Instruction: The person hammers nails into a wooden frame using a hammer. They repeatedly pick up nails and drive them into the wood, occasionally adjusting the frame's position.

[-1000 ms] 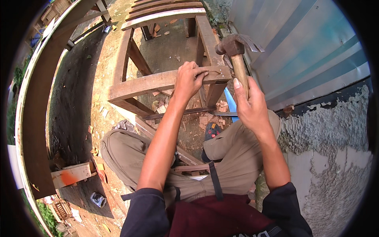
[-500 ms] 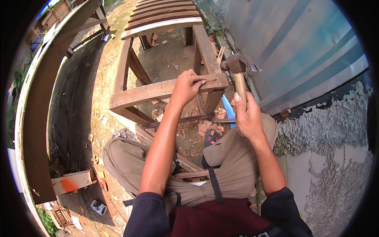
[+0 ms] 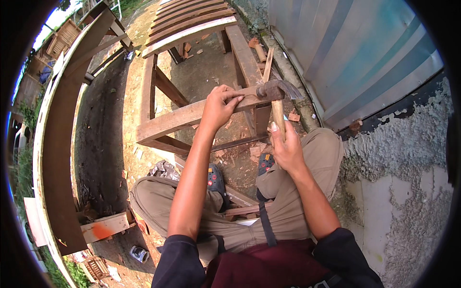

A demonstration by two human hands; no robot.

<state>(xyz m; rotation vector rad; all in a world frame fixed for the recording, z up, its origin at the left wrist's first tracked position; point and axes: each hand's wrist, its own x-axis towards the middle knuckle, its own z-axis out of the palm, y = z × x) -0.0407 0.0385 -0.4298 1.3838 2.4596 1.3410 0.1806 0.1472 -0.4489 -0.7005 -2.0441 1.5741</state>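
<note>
A claw hammer [image 3: 278, 113] with a wooden handle and a rusty head is gripped in my right hand [image 3: 288, 146]. Its head lies over the right end of the near crossbeam [image 3: 177, 119] of a wooden frame; I cannot tell whether it touches. My left hand [image 3: 219, 106] rests on that same beam, just left of the hammer head, with thumb and fingertips pinched together. A thin dark line shows at the fingertips, too small to name. The hammer head hides the beam's end.
Wooden slats [image 3: 187, 21] cross the frame's far part. A corrugated metal sheet [image 3: 355, 62] and a rough wall [image 3: 398, 187] stand close on the right. At the left is a long board structure [image 3: 60, 158]. A can [image 3: 139, 254] and wood scraps lie on the ground.
The hammer has come down and left, from beside the beam's end to over it, with my right hand lower. My left hand stays on the beam, and the view has shifted slightly.
</note>
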